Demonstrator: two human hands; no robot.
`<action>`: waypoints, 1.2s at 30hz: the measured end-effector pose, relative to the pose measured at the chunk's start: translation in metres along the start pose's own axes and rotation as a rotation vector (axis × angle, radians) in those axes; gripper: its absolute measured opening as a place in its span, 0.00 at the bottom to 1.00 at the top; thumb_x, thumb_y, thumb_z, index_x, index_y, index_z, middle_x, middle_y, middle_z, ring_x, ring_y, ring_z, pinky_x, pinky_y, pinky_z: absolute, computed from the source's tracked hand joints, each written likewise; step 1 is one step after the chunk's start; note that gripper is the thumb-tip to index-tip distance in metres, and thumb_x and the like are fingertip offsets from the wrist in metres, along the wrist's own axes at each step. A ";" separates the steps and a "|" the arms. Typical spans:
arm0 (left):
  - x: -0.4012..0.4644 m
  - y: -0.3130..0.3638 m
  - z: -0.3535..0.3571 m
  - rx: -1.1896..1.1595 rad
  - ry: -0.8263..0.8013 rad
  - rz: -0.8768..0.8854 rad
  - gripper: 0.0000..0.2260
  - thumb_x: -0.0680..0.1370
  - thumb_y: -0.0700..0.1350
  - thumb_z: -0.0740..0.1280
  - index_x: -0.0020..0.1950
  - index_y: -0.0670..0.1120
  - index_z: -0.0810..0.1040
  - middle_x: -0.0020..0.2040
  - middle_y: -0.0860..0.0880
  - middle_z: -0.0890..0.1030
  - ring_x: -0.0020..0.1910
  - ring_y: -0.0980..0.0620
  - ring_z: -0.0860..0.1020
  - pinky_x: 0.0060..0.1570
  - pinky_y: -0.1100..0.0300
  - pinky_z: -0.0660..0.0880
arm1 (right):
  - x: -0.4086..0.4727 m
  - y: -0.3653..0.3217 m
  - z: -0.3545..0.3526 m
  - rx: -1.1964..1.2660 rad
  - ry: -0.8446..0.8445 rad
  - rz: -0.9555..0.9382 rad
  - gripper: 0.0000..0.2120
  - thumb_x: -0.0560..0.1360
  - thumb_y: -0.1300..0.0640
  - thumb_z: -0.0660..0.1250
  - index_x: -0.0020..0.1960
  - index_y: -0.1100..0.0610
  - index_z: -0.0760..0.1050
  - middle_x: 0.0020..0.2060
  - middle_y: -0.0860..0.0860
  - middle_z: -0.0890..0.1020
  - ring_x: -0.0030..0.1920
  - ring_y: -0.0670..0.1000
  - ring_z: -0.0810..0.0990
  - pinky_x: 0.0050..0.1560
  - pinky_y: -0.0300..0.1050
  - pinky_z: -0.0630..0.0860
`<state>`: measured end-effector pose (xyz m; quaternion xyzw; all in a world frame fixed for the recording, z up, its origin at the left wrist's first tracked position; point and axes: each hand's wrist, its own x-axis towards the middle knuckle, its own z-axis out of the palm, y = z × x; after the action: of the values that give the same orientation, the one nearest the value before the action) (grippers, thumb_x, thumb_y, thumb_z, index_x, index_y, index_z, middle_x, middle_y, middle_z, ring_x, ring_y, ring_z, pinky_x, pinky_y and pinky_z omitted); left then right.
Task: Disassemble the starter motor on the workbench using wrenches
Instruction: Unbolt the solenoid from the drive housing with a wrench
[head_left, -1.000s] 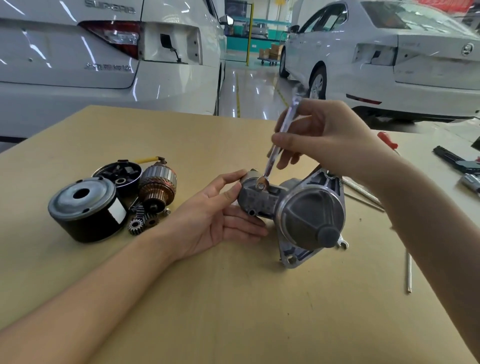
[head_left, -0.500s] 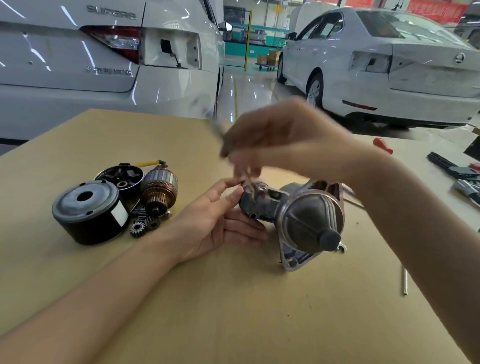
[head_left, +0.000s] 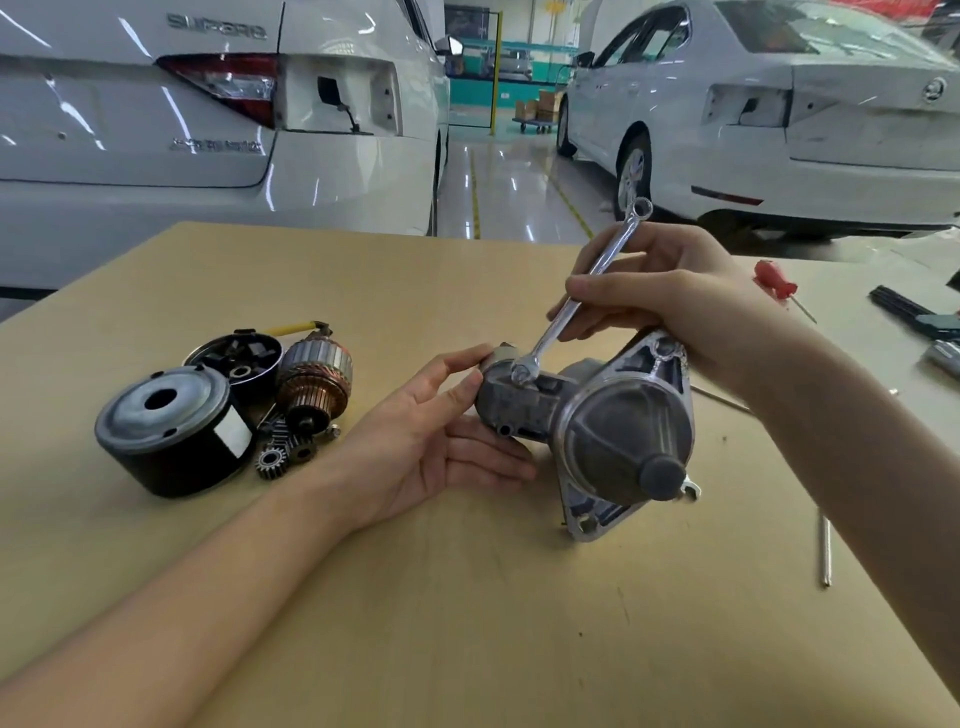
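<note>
- Two hands work the remaining starter motor housing (head_left: 608, 431), which lies near the middle of the tabletop (head_left: 467, 623), nose cone towards the camera.
- Left hand (head_left: 431, 441) steadies the solenoid end: thumb and forefinger lie against its end face, the other fingers run almost straight beneath the body, not wrapped round it.
- Right hand (head_left: 670, 301) has its fingers curled round the shank of a combination wrench (head_left: 582, 291), the lower end seated on a fastener atop the solenoid body, the ring end pointing up.
- Cast metal like this is likely heavy, rigid and somewhat slick, and its round body would tend to roll when torque goes in.
- Best holds look to be the solenoid barrel or the flat mounting flange (head_left: 587, 514), not the smooth nose.
- Already removed, to the left: a black field casing (head_left: 171, 436), an armature (head_left: 314, 384), an end cap (head_left: 236, 358) and small gears (head_left: 272, 460).
- A red-handled screwdriver (head_left: 774, 280) lies well apart, far right.
</note>
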<state>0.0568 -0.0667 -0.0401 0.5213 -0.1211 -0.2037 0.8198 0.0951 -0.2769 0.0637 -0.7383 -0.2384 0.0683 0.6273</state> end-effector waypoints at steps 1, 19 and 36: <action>0.000 0.000 0.000 -0.002 -0.005 -0.002 0.18 0.76 0.49 0.61 0.66 0.52 0.68 0.40 0.33 0.83 0.39 0.39 0.84 0.39 0.51 0.82 | 0.000 0.000 0.000 -0.010 -0.006 -0.002 0.06 0.70 0.66 0.71 0.45 0.62 0.76 0.40 0.62 0.85 0.44 0.62 0.85 0.42 0.43 0.82; -0.001 0.002 0.000 0.002 0.002 -0.019 0.20 0.76 0.49 0.62 0.67 0.51 0.67 0.40 0.32 0.83 0.39 0.38 0.84 0.36 0.52 0.81 | -0.006 -0.011 0.009 -0.281 0.022 -0.105 0.07 0.73 0.63 0.70 0.49 0.64 0.76 0.36 0.57 0.85 0.36 0.55 0.85 0.45 0.51 0.82; -0.002 0.001 0.001 0.032 0.003 -0.002 0.20 0.76 0.49 0.62 0.67 0.51 0.67 0.41 0.33 0.83 0.39 0.39 0.84 0.37 0.53 0.81 | 0.004 -0.008 -0.002 -0.267 -0.098 -0.064 0.09 0.73 0.64 0.69 0.51 0.67 0.74 0.39 0.58 0.85 0.41 0.56 0.85 0.47 0.49 0.82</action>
<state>0.0548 -0.0663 -0.0387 0.5348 -0.1229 -0.2018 0.8113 0.0968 -0.2758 0.0728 -0.8029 -0.2992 0.0520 0.5129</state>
